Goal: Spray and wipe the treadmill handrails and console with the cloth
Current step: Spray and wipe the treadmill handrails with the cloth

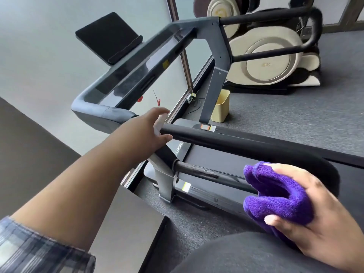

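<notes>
My left hand [149,129] reaches forward and grips a whitish spray bottle [160,125], mostly hidden behind the hand, right at the near end of the treadmill's black padded handrail [236,143]. My right hand [307,211] at the lower right is closed on a bunched purple cloth [275,196], held just in front of the handrail's curved end. The grey console bar [137,75] with its glossy dark panel runs diagonally above, with a black tablet holder [108,36] on top. The far handrail [275,14] shows at the upper right.
A cream and black massage chair [271,56] stands behind the treadmill at the upper right. A small yellow bin [221,106] sits by the treadmill's upright. Grey carpet [295,119] covers the floor. A dark surface [29,144] lies to my left.
</notes>
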A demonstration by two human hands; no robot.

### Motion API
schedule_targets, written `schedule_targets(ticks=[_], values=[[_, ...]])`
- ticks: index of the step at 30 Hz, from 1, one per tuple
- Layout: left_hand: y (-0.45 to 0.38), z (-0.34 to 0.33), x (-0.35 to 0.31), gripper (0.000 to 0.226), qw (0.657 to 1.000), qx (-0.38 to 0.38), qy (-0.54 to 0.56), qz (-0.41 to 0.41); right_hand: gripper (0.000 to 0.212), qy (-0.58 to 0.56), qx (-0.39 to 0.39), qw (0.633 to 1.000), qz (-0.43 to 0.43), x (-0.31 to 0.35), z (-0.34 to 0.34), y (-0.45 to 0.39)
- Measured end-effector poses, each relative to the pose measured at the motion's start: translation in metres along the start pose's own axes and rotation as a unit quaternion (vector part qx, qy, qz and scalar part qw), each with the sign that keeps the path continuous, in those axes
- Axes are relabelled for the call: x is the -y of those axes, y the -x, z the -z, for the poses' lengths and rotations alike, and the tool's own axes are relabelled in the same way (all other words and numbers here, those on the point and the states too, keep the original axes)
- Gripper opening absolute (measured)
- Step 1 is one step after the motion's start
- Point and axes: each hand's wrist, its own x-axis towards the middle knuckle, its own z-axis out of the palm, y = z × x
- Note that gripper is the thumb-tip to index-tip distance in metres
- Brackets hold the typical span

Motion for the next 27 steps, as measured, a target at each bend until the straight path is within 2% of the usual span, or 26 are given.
schedule_targets(ticks=[5, 11, 16, 20, 23, 27], values=[[-0.024, 0.004, 0.044, 0.051, 0.999, 0.016, -0.032, 0.007, 0.072, -0.02, -0.009, 0.999, -0.045, 0.01, -0.034, -0.014], [-0.045, 0.0, 0.071, 0.045, 0.999, 0.012, -0.036, -0.008, 0.07, 0.012, -0.02, 0.998, -0.065, 0.024, -0.065, -0.024], [-0.051, 0.001, 0.08, 0.054, 0.998, 0.03, -0.027, -0.041, 0.07, 0.004, -0.035, 0.996, -0.077, 0.025, -0.078, -0.023], [-0.05, 0.003, 0.062, 0.057, 0.996, 0.024, -0.01, -0.083, 0.075, 0.024, -0.034, 0.996, -0.074, 0.024, -0.08, -0.019], [-0.044, -0.002, 0.027, 0.057, 0.989, 0.024, 0.005, -0.148, 0.082, 0.036, -0.022, 0.996, -0.084, 0.025, -0.076, -0.015], [-0.033, -0.014, -0.025, 0.052, 0.978, 0.023, 0.019, -0.208, 0.081, 0.049, -0.038, 0.994, -0.087, 0.027, -0.062, -0.002]])
